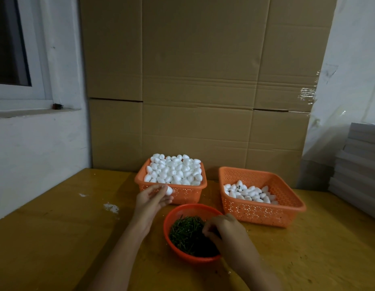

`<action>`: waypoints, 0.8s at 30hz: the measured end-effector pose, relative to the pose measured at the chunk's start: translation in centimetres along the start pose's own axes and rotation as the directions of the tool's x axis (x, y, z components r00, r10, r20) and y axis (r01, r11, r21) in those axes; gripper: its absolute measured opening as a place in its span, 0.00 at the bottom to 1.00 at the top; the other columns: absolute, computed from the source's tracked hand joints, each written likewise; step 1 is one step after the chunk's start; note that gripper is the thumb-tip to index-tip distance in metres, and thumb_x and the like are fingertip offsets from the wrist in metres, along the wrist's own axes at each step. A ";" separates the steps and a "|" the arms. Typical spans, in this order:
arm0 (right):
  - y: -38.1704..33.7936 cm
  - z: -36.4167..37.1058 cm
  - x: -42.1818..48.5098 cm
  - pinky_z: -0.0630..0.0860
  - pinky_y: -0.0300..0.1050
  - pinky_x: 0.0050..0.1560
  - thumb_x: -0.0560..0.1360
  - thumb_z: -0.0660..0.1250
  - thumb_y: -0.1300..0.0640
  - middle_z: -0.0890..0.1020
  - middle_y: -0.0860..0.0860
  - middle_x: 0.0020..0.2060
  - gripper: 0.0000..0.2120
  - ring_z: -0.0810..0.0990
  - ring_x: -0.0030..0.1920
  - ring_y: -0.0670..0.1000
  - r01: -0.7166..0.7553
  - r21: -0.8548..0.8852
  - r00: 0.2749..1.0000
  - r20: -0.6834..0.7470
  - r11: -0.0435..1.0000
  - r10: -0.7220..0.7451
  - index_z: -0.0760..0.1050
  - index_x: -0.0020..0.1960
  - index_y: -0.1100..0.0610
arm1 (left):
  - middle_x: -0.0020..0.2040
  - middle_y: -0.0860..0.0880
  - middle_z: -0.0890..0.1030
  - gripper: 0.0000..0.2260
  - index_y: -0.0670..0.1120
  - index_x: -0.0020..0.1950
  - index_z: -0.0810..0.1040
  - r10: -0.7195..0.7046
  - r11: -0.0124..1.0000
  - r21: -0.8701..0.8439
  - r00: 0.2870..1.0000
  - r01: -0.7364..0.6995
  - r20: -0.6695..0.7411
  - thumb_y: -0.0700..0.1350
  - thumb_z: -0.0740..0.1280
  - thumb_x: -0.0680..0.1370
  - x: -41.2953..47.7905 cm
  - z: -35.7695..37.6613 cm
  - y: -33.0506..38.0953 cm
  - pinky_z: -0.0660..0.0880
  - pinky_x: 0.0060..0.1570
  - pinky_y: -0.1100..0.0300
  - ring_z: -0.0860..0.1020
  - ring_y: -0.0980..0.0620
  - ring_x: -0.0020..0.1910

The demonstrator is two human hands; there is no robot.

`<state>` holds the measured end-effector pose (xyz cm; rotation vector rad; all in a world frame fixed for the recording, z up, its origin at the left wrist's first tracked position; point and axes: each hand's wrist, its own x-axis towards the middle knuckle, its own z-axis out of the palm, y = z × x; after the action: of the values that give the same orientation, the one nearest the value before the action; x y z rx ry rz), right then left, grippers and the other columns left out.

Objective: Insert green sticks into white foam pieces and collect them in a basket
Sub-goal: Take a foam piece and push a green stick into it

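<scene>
The left hand [153, 198] pinches one foam piece [169, 190] between thumb and fingertips, lifted just in front of the full basket [182, 193] at 12 o'clock from the bowl [166, 227], probably so that its end is free for a stick. The right hand [226, 232] digs into the sticks [186, 232] with fingers curled and bunched; I cannot tell whether one is caught yet. The bowl sits nearest on the table [67, 238], within easy reach. At 2 o'clock the collecting basket [255, 213] holds a small heap of pieces [249, 193], on the right hand's side, seemingly for quick drops.
</scene>
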<state>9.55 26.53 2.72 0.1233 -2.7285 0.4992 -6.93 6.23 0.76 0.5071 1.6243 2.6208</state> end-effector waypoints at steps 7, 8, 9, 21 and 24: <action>0.0 -0.5 0.0 0.79 0.42 0.45 0.82 0.70 0.57 0.85 0.39 0.42 0.07 0.83 0.45 0.41 -0.043 0.191 0.991 -0.113 0.981 0.066 0.78 0.50 0.45 | 0.54 0.40 0.87 0.14 0.42 0.56 0.87 0.024 1.000 -0.020 1.000 -0.024 0.011 0.49 0.77 0.75 0.1 0.3 -0.1 0.84 0.49 0.57 0.87 0.42 0.55; 0.0 -0.6 0.0 0.80 0.43 0.44 0.81 0.71 0.58 0.85 0.39 0.40 0.08 0.84 0.44 0.41 -0.045 0.214 0.989 -0.125 0.976 0.073 0.78 0.48 0.45 | 0.54 0.40 0.87 0.12 0.44 0.54 0.88 0.023 0.999 -0.024 0.999 -0.022 0.025 0.48 0.77 0.74 0.1 0.4 0.0 0.84 0.49 0.58 0.86 0.42 0.55; 0.0 -0.7 0.0 0.80 0.43 0.42 0.79 0.72 0.58 0.85 0.40 0.39 0.09 0.84 0.43 0.42 -0.048 0.229 0.987 -0.139 0.972 0.081 0.78 0.47 0.44 | 0.55 0.41 0.87 0.10 0.45 0.53 0.88 0.022 1.000 -0.022 0.999 -0.021 0.041 0.48 0.77 0.74 0.0 0.5 0.0 0.84 0.49 0.59 0.86 0.43 0.56; 0.2 -1.1 0.3 0.83 0.45 0.44 0.75 0.79 0.55 0.86 0.41 0.39 0.08 0.85 0.42 0.43 -0.032 0.460 0.972 -0.191 0.888 0.134 0.82 0.41 0.46 | 0.52 0.36 0.87 0.11 0.45 0.58 0.87 0.024 1.000 -0.014 0.993 -0.023 0.115 0.43 0.76 0.75 -0.7 1.9 0.6 0.84 0.48 0.56 0.87 0.36 0.52; 0.2 -1.0 0.4 0.84 0.51 0.45 0.75 0.79 0.56 0.86 0.43 0.39 0.08 0.85 0.42 0.45 -0.028 0.479 0.965 -0.217 0.877 0.150 0.82 0.41 0.46 | 0.55 0.39 0.87 0.13 0.45 0.58 0.87 0.016 1.000 0.004 0.990 -0.017 0.137 0.42 0.78 0.73 -0.9 2.2 0.7 0.84 0.49 0.56 0.87 0.37 0.53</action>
<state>9.50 27.03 3.66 0.0521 -2.3239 1.1256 -5.38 7.66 2.06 0.6870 1.5931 2.5310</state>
